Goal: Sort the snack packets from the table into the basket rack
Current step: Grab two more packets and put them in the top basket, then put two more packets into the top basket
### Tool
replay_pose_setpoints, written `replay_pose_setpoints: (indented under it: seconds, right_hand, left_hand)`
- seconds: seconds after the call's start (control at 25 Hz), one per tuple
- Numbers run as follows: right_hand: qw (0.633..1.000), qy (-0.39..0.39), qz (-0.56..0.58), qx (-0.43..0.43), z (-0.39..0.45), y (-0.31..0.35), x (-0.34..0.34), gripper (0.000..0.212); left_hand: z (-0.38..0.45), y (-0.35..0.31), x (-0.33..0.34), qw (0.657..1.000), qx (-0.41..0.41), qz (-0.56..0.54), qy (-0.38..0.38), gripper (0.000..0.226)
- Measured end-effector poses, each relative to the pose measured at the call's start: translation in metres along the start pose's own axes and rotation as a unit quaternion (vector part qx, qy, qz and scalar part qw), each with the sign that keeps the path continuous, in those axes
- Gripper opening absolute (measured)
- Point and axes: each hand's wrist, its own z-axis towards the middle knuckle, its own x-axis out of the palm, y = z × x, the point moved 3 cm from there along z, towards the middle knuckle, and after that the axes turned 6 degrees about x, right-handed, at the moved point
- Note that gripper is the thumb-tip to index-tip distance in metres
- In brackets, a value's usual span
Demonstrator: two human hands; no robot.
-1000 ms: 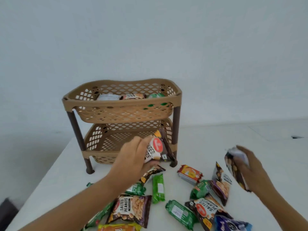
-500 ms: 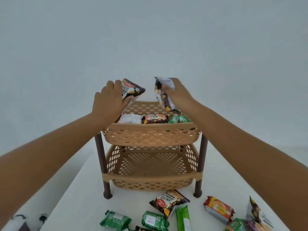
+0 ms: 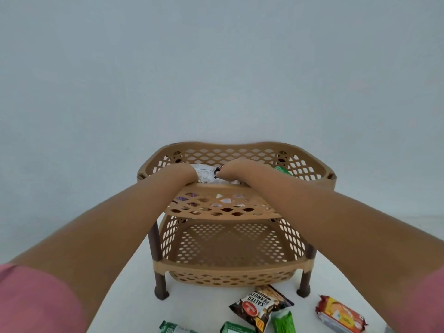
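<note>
2 hands are reaching into the rack's top basket (image 3: 236, 188), at 12 o'clock. The left hand (image 3: 181, 173) and right hand (image 3: 236, 168) are touching packets (image 3: 204, 174) there; their grips are hidden.

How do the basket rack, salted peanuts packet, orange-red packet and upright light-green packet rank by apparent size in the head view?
1. basket rack, by far.
2. salted peanuts packet and orange-red packet: look alike, not ranked.
3. light-green packet, though cut off by the frame edge.
</note>
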Motion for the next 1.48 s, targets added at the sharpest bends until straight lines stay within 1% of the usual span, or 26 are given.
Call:
replay_pose_setpoints:
  seconds: [0.08,0.16,0.24,0.32,0.4,0.44,0.48,0.52,0.56,0.6,0.64,0.68,0.72,0.76,0.8,0.84,0.92,1.04,1.08,1.16,1.24,1.32,1.36,1.44,1.48]
  right_hand:
    - [0.999,0.026,-0.024,-0.014,0.001,0.004,0.001,0.047]
    - [0.997,0.064,-0.036,-0.026,-0.003,0.007,0.002,0.042]
    - [0.996,0.074,-0.037,-0.026,-0.004,0.007,0.004,0.040]
    - [0.997,0.064,-0.035,-0.018,-0.008,0.005,0.003,0.039]
    - [0.999,0.020,-0.029,-0.035,-0.011,0.002,0.000,0.039]
    - [0.998,-0.021,-0.027,-0.051,-0.016,-0.001,-0.005,0.042]
    - [0.994,-0.075,-0.014,-0.075,-0.023,-0.004,-0.012,0.046]
    - [0.987,-0.126,0.028,-0.099,-0.033,-0.010,-0.021,0.047]
    - [0.974,-0.172,0.086,-0.120,-0.044,-0.018,-0.028,0.046]
    - [0.955,-0.218,0.136,-0.147,-0.058,-0.028,-0.034,0.045]
    - [0.935,-0.259,0.168,-0.178,-0.075,-0.040,-0.034,0.044]
    - [0.917,-0.287,0.189,-0.204,-0.093,-0.052,-0.028,0.043]
    - [0.903,-0.305,0.203,-0.225,-0.111,-0.066,-0.018,0.043]
    - [0.896,-0.314,0.209,-0.236,-0.129,-0.081,-0.002,0.043]
    - [0.895,-0.313,0.211,-0.240,-0.146,-0.096,0.016,0.042]
    - [0.901,-0.297,0.211,-0.234,-0.162,-0.111,0.038,0.041]
    - [0.931,-0.234,0.203,-0.192,-0.187,-0.142,0.086,0.037]
    - [0.971,-0.127,0.181,-0.087,-0.223,-0.188,0.156,0.036]
    - [0.977,-0.108,0.177,-0.049,-0.236,-0.202,0.173,0.034]
    - [0.980,-0.078,0.181,0.010,-0.262,-0.222,0.201,0.024]
    - [0.982,-0.040,0.180,0.029,-0.286,-0.230,0.226,0.015]
    - [0.990,0.004,0.135,0.034,-0.303,-0.230,0.252,0.014]
    - [0.995,0.020,0.096,0.027,-0.308,-0.229,0.264,0.020]
    - [0.998,0.051,0.033,0.022,-0.311,-0.230,0.287,0.041]
    - [0.998,0.063,0.016,0.025,-0.309,-0.233,0.296,0.046]
  left_hand:
    - [-0.003,-0.003,-0.001,0.999,0.004,0.016,0.032,0.038]
    - [-0.004,-0.003,-0.002,0.999,0.007,0.045,0.029,0.038]
    - [-0.003,-0.004,-0.001,0.997,0.006,0.074,0.026,0.040]
    - [-0.004,-0.004,0.000,0.998,0.006,0.053,0.034,0.045]
    - [0.001,-0.002,0.001,1.000,0.011,0.002,0.018,0.051]
    - [0.003,-0.001,0.001,0.999,0.026,-0.036,-0.013,0.053]
    - [0.002,-0.001,-0.003,0.993,0.051,-0.074,-0.080,0.054]
    - [-0.004,0.001,-0.009,0.977,0.075,-0.093,-0.176,0.053]
    - [-0.017,0.001,-0.015,0.952,0.095,-0.085,-0.277,0.052]
    - [-0.034,0.001,-0.019,0.918,0.126,-0.065,-0.369,0.051]
    - [-0.056,-0.001,-0.016,0.880,0.169,-0.060,-0.439,0.049]
    - [-0.080,-0.001,-0.008,0.841,0.216,-0.078,-0.490,0.045]
    - [-0.105,-0.003,0.006,0.808,0.262,-0.109,-0.517,0.040]
    - [-0.127,-0.004,0.027,0.790,0.299,-0.135,-0.519,0.034]
    - [-0.150,-0.009,0.054,0.788,0.328,-0.151,-0.499,0.030]
    - [-0.170,-0.017,0.084,0.802,0.344,-0.163,-0.460,0.029]
    - [-0.202,-0.033,0.144,0.839,0.357,-0.196,-0.361,0.030]
    - [-0.227,-0.065,0.216,0.879,0.344,-0.245,-0.222,0.028]
    - [-0.229,-0.080,0.233,0.884,0.354,-0.248,-0.179,0.031]
    - [-0.229,-0.117,0.260,0.875,0.398,-0.247,-0.122,0.040]
    - [-0.225,-0.155,0.280,0.872,0.431,-0.212,-0.094,0.049]
    - [-0.218,-0.183,0.297,0.875,0.457,-0.139,-0.077,0.056]
    - [-0.216,-0.193,0.303,0.873,0.470,-0.107,-0.073,0.059]
    - [-0.216,-0.205,0.309,0.860,0.502,-0.032,-0.079,0.064]
    - [-0.217,-0.209,0.308,0.862,0.500,-0.006,-0.078,0.066]
